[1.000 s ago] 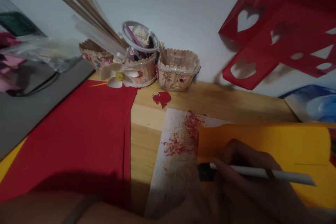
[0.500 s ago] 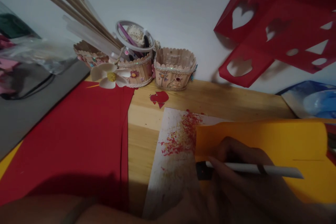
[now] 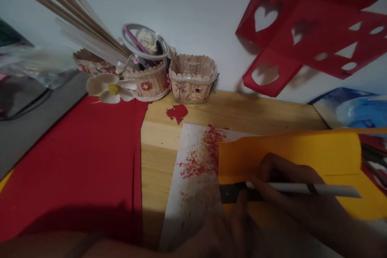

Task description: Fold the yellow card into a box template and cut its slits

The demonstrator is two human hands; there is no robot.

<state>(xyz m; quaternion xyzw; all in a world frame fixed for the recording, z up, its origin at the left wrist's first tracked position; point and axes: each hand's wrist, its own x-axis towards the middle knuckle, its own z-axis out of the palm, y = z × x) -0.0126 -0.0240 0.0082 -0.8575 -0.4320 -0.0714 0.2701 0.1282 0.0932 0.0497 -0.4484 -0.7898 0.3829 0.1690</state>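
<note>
My right hand [image 3: 281, 185] is closed around a slim white pen-shaped tool [image 3: 329, 190] with a dark band. The tool leans low to the right, and its tip is too dim to make out. Beneath lies yellow paper [image 3: 329, 153], its upper flap curled up, with a dark strip [image 3: 231, 193] showing along it. My left hand [image 3: 223, 231] rests at the lower middle, fingers stretched toward the strip and pressing down on the sheet; shadow hides part of it. Under the yellow paper is a white board [image 3: 189, 197] strewn with red and yellow specks.
Red sheets [image 3: 81, 161] cover the left of the wooden table [image 3: 154, 137]. A small red cutout [image 3: 177, 113] lies near decorated baskets [image 3: 193, 84], one holding tools and sticks. Red card with cut-out shapes [image 3: 272, 40] stands against the wall. A blue package [image 3: 359, 109] sits at right.
My right hand and the white tool have shifted right along the dark strip, exposing more of it. The view has turned slightly right.
</note>
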